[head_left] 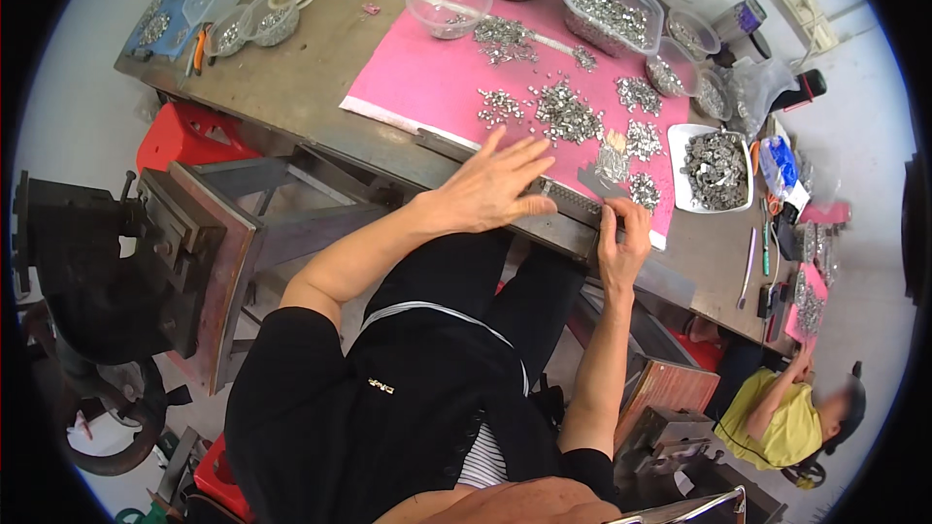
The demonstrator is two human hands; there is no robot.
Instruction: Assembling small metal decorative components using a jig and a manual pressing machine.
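My left hand [495,184] lies flat with fingers spread on the near edge of the pink mat [427,87], pressing on the left end of a long metal strip [568,206]. My right hand [621,238] pinches the right end of that strip at the table edge. Several small piles of shiny metal parts [563,114] lie on the mat just beyond both hands. One small heap [614,163] sits right above my right hand.
Clear plastic bowls and tubs of metal parts [610,8] line the far side of the wooden table [311,68]. A white tray of parts [716,170] sits right. A heavy metal press [116,252] stands at left. Another person in a yellow shirt [782,417] sits lower right.
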